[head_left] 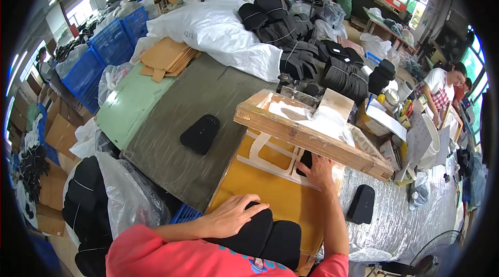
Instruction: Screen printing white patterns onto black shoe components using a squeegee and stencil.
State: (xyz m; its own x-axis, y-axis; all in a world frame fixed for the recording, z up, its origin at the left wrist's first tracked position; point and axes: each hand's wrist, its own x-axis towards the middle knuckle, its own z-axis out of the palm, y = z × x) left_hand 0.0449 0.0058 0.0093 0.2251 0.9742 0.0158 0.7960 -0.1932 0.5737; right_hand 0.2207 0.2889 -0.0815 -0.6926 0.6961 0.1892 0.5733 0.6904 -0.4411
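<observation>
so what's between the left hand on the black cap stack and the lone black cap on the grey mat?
Head view: from the left hand on the cap stack to the lone cap, only yellow board edge, then bare grey mat.

left hand [232,216] flat on black cap stack [260,235] at yellow board's [270,194] near edge | right hand [318,169] on black piece [305,161] under raised wood frame [306,134] | one cap [200,134] alone on grey table [182,105] | another cap [361,203] on silver sheet [395,214]
</observation>
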